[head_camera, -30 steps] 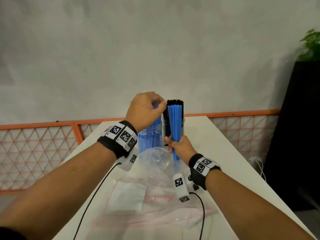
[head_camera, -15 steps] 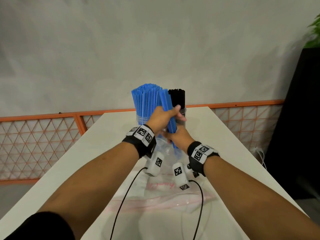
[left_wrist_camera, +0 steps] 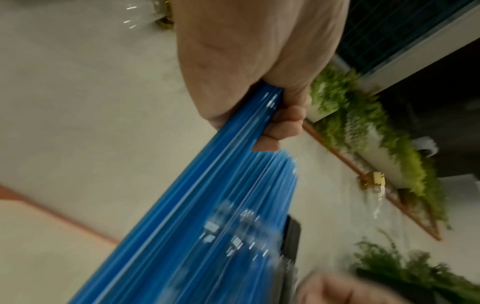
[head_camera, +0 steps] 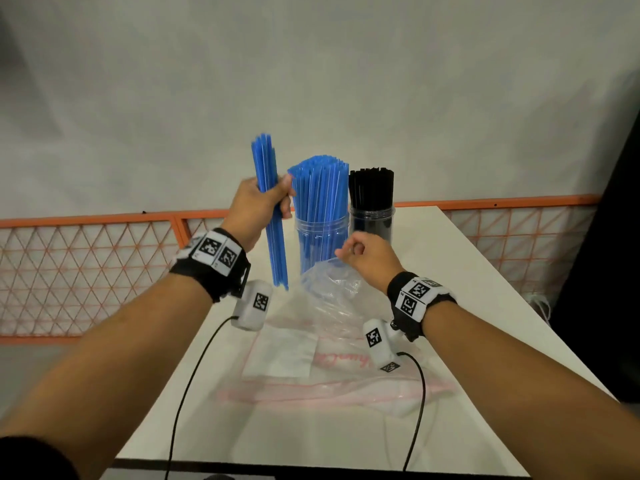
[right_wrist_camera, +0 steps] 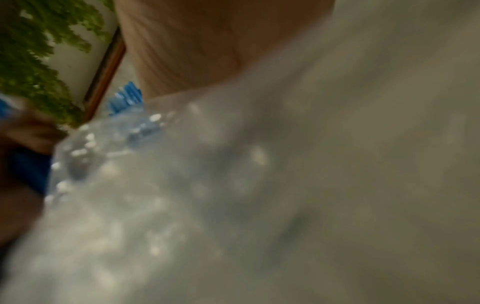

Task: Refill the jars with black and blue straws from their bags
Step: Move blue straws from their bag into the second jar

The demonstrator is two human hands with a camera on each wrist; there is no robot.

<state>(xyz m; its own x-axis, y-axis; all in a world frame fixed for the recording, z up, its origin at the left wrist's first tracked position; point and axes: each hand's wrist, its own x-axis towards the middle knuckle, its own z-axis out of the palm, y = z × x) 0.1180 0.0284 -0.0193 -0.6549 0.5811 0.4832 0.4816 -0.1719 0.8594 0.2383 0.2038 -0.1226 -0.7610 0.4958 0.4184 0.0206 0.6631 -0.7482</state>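
My left hand (head_camera: 277, 200) grips a bundle of blue straws (head_camera: 272, 216) upright in the air, just left of the clear jar (head_camera: 320, 233) that is packed with blue straws (head_camera: 320, 188). The left wrist view shows the fingers curled round the blue bundle (left_wrist_camera: 233, 164). A second jar (head_camera: 372, 221) to the right holds black straws (head_camera: 371, 187). My right hand (head_camera: 351, 251) pinches the raised mouth of a clear plastic bag (head_camera: 332, 289) in front of the jars. In the right wrist view the bag (right_wrist_camera: 207, 185) is a blur against the palm.
The white table (head_camera: 485, 306) ends at its right edge and near me. More flat clear bag with red print (head_camera: 311, 362) lies between my forearms. An orange mesh railing (head_camera: 86, 271) runs behind the table. A dark cabinet (head_camera: 606, 271) stands on the right.
The blue bundle passed from my right hand to my left, which raised it up and left of the blue jar. My right hand let go of the straws and now holds the bag.
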